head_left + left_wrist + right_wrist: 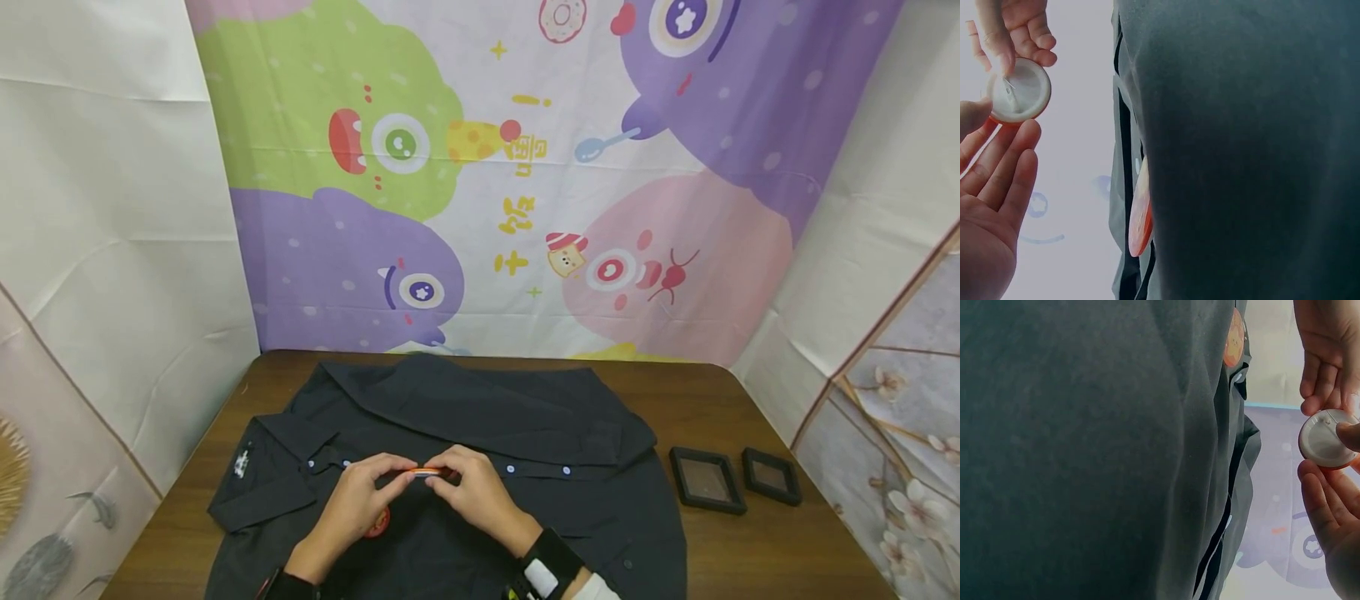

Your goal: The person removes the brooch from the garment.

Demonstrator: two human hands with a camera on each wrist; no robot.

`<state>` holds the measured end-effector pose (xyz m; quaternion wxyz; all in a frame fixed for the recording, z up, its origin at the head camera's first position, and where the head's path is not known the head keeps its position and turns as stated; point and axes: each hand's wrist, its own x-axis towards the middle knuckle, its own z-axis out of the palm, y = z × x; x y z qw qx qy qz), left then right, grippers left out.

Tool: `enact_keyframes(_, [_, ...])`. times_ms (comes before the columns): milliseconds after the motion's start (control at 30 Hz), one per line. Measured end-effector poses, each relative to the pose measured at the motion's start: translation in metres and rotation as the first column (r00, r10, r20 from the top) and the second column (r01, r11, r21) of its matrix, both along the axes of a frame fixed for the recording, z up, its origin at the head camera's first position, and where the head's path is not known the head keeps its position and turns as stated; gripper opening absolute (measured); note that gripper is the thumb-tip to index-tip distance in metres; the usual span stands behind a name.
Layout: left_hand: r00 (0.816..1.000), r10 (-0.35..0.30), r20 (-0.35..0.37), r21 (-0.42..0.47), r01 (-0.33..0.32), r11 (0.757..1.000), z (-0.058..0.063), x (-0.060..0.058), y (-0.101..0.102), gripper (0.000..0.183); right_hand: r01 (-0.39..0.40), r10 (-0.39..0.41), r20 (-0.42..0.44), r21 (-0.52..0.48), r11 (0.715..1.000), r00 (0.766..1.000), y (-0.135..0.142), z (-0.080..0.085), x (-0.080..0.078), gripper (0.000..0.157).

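Note:
A round button badge [425, 472] with an orange rim is held above a dark shirt [450, 417], between both hands. Its white back [1030, 94], with a pin across it, shows in the left wrist view. My left hand [363, 492] pinches one edge between thumb and fingers. From the other side my right hand [480, 496] grips the badge, its thumb on the pin in both wrist views. A second, red-orange badge [378, 523] lies on the shirt below my left hand, partly hidden by it.
The shirt spreads over the brown wooden table [780, 550], a sleeve folded across its top and pale buttons down the placket. Two black square frames, a larger one [707, 480] and a smaller one [772, 476], lie at the right. A cartoon-print cloth [487, 325] hangs behind.

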<state>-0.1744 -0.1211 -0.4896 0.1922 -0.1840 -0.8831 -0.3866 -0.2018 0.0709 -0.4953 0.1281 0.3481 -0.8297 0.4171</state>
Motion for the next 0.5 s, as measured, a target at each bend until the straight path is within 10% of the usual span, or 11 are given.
enact_keyframes(500, [0.999,-0.042,-0.027,0.000,0.042,0.999,-0.0013,-0.0006,0.0000,0.012,0.040,-0.035,-0.137,0.030,0.999,0.990,-0.0005,-0.0035,0.0002,0.010])
